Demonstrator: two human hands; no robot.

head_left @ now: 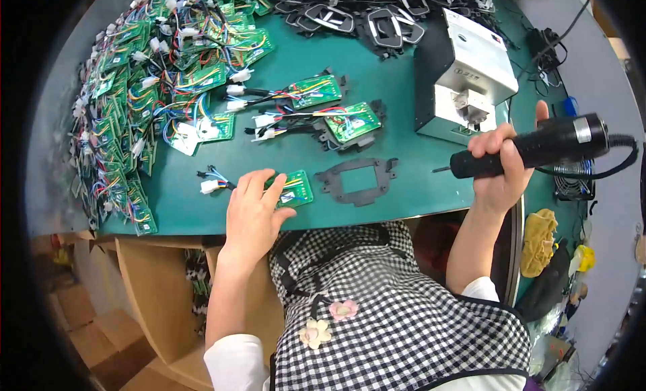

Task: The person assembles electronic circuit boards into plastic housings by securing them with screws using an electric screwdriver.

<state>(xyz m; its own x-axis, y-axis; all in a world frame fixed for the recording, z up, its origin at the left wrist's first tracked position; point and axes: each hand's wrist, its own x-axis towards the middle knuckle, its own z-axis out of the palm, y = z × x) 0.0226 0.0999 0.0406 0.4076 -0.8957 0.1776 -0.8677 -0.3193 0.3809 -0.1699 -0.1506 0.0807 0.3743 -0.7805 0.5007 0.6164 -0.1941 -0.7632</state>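
At the front of the green table, my left hand (252, 213) is closed around the wired end of a green circuit board (299, 189), thumb and index finger at its edge. The board's wires run under my fingers to a white connector (210, 186) on the left. Just right of that board lies a black plastic frame (354, 197) with a rectangular opening. My right hand (501, 162) grips a black electric screwdriver (528, 152) above the table, its bit pointing left. Two more boards, an upper one (315, 92) and a lower one (353, 122), rest on black frames farther back.
A large pile of wired circuit boards (128, 108) covers the table's left side. Black-and-silver plastic housings (387, 28) are heaped at the back. A white-and-black box-shaped machine (471, 61) stands at right. Near a yellow glove (538, 243), a small fan (573, 182) sits beside the screwdriver's cord.
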